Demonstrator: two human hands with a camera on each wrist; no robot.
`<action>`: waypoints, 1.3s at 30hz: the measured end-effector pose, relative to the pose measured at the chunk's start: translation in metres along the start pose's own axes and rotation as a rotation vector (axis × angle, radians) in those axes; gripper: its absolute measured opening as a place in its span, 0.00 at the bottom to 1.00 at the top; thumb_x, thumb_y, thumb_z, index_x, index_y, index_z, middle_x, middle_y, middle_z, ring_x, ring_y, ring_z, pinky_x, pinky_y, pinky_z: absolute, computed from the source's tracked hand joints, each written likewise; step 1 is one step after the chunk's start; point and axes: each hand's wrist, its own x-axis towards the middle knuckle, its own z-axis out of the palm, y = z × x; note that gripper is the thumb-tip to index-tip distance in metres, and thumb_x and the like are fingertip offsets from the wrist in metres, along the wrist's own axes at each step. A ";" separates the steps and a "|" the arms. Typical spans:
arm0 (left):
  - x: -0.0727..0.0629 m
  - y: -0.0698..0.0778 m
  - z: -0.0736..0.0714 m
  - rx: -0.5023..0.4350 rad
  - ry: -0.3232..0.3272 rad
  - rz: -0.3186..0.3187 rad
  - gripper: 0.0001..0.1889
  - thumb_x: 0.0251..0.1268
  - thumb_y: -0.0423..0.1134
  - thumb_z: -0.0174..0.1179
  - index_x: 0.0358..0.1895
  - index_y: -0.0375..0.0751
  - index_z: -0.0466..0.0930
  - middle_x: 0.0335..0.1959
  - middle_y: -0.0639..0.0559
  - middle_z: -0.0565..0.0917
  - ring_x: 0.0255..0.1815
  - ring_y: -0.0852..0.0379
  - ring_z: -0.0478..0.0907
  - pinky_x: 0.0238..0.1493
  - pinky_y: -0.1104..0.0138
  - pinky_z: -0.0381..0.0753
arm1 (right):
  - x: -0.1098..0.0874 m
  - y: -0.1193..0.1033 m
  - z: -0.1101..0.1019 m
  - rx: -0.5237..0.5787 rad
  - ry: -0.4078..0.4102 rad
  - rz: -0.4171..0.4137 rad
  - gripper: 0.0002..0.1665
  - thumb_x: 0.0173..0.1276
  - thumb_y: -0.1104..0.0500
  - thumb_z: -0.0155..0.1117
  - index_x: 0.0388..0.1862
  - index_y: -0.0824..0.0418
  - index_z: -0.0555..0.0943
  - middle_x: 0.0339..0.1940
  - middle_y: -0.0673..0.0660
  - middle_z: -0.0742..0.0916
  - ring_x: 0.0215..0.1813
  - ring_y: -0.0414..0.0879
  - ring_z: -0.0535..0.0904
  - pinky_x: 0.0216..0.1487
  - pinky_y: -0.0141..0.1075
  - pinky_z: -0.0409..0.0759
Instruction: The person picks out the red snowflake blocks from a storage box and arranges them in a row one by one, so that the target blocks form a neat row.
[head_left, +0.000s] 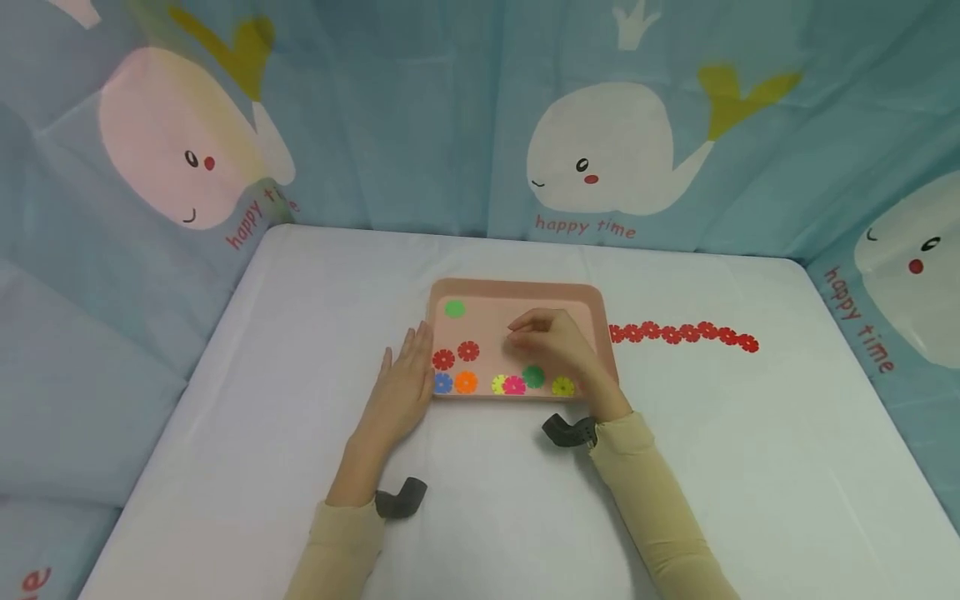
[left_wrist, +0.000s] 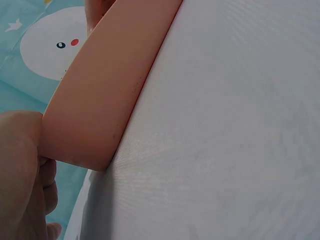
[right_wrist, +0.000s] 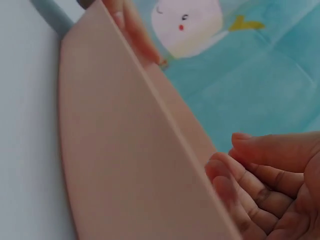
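A shallow pink tray (head_left: 517, 289) lies on the white table and holds several notched discs. Inside are a light green disc (head_left: 454, 309), two red discs (head_left: 468, 351), a blue disc (head_left: 442, 383), an orange disc (head_left: 466, 382), two yellow discs (head_left: 563, 386), a pink disc (head_left: 513, 385) and a dark green disc (head_left: 533, 377). My left hand (head_left: 401, 387) rests along the tray's left side, fingers straight. Over the tray's right half hovers my right hand (head_left: 551, 337), fingers loosely bent; the right wrist view shows nothing between thumb and fingers.
Right of the tray, a wavy row of red discs (head_left: 671, 334) runs across the white table (head_left: 780, 467). Black wrist devices (head_left: 402, 498) sit on both forearms. A blue curtain (head_left: 420, 108) printed with whales stands behind the table and along its sides.
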 end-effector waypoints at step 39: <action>-0.008 0.003 0.004 -0.001 0.062 0.017 0.33 0.72 0.40 0.46 0.75 0.38 0.45 0.75 0.48 0.49 0.75 0.49 0.45 0.70 0.44 0.45 | 0.031 -0.001 0.060 -0.290 -0.076 0.012 0.08 0.51 0.63 0.75 0.31 0.58 0.85 0.24 0.50 0.82 0.31 0.45 0.74 0.35 0.32 0.73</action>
